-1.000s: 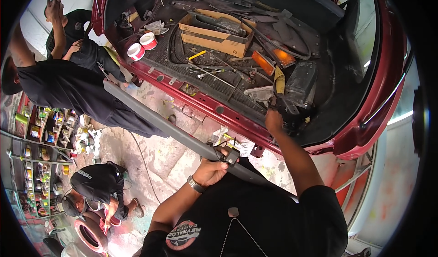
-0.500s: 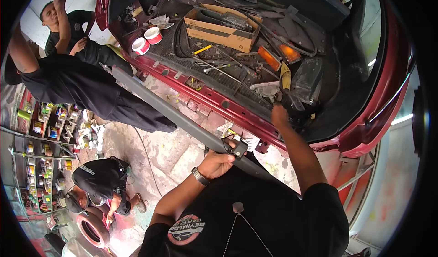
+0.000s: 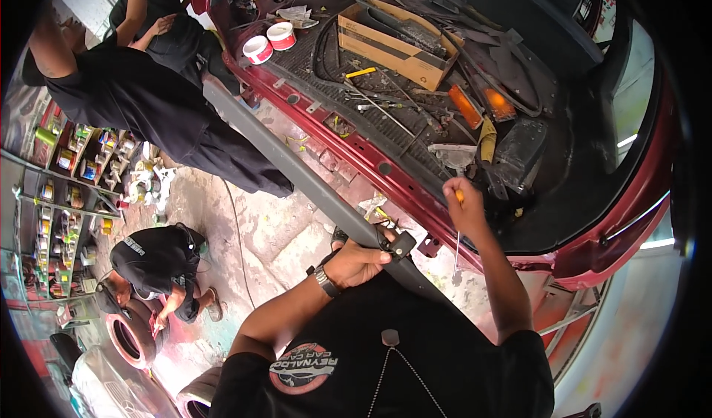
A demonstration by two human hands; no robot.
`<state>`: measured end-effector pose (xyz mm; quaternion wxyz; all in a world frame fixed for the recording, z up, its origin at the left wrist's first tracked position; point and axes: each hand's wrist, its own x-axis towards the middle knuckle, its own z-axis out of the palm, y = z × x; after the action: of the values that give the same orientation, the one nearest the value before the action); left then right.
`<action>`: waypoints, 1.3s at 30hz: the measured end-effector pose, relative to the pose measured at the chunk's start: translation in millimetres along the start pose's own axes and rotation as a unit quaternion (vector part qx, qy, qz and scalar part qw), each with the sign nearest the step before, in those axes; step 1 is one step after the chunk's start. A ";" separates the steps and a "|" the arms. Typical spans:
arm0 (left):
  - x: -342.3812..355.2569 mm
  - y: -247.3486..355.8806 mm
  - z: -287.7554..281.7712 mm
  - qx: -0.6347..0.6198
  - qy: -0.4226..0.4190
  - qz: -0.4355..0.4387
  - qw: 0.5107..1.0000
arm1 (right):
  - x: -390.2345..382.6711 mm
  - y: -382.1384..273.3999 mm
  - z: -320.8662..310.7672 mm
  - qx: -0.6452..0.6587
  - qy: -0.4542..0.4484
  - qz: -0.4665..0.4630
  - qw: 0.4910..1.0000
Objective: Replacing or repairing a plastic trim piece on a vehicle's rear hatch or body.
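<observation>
My left hand point(image 3: 356, 264), with a metal watch at its wrist, grips a long dark grey trim bar point(image 3: 297, 167). The bar slants from the far left, beside a person in black, down to the front of my shirt. By my thumb is a small black block-shaped piece point(image 3: 401, 246) with a thin wire. Over the rear sill of the red vehicle, my right hand point(image 3: 466, 209) is closed round a screwdriver point(image 3: 460, 195); its yellow handle shows at the fist and its thin shaft points down toward me.
In the cargo bed lie a cardboard box point(image 3: 386, 56), two white-and-red tubs point(image 3: 268, 43), orange lamps point(image 3: 466, 107) and loose tools. Two people stand at the far left. Another person point(image 3: 152, 258) crouches by a tire point(image 3: 132, 340), near shelves of cans point(image 3: 70, 188).
My right hand has come back from the cargo bed toward the sill, now with a screwdriver in it. My left hand keeps its grip on the bar. The view has shifted.
</observation>
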<state>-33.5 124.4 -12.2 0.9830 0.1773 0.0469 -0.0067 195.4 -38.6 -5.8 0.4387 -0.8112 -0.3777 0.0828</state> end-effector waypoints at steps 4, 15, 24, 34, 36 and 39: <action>6.1 1.6 2.9 -0.002 0.007 -0.019 1.000 | -36.4 -88.2 -22.3 0.155 -0.088 -0.070 0.981; 20.2 -0.2 17.5 -0.027 -0.011 -0.048 0.998 | -57.7 -115.6 -7.6 0.164 -0.087 -0.148 0.971; 15.8 -6.8 13.4 -0.046 0.005 -0.042 0.998 | -65.9 -120.9 -10.2 0.167 -0.097 -0.080 0.978; 6.2 -8.6 22.2 -0.039 -0.017 -0.036 0.998 | -79.4 -139.2 -16.2 0.131 -0.137 -0.006 0.982; 5.6 -9.9 21.1 -0.039 -0.019 -0.033 0.999 | -80.6 -143.0 -13.5 0.150 -0.130 -0.007 0.980; 3.9 -10.4 21.3 -0.037 -0.026 -0.030 0.999 | -84.4 -143.5 -10.8 0.179 -0.123 0.007 0.976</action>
<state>-28.0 107.3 3.7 0.9892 0.1391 0.0270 -0.0386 63.7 -56.1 95.2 0.5267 -0.7056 -0.4020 0.2514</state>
